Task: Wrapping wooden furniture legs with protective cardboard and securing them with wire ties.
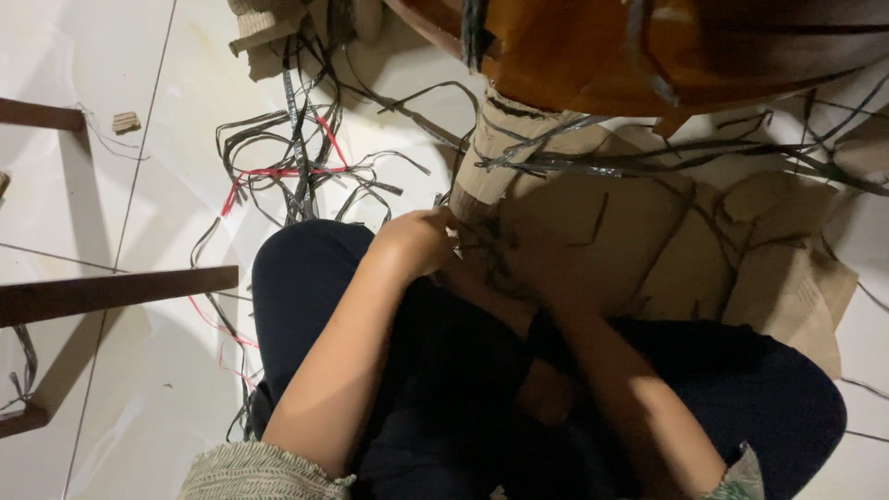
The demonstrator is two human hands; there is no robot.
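We sit on the white tiled floor (139,213), knees in dark trousers (306,268) drawn up, looking down at our own hands. Left hand (419,239) rests against the lower end of a furniture leg wrapped in brown cardboard (495,157); its grip is curled together at the wrapping's bottom edge, fingers bunched where black strapping (482,245) crosses the cardboard, though whether a strand is actually pinched we cannot tell. Right hand (546,278) lies in deep shadow just right of the left, low against the same wrapped leg; its grip state cannot be made out. The wrapped leg rises to an orange-brown wooden piece (593,46) along the top edge of the view. More wrapped cardboard parts (741,250) lie on the floor to the right, bound by black straps. A loose tangle of cut black straps (287,157) with one red strand (278,173) spreads over the floor beyond our left knee. Dark wooden bars (111,292) enter from the left edge
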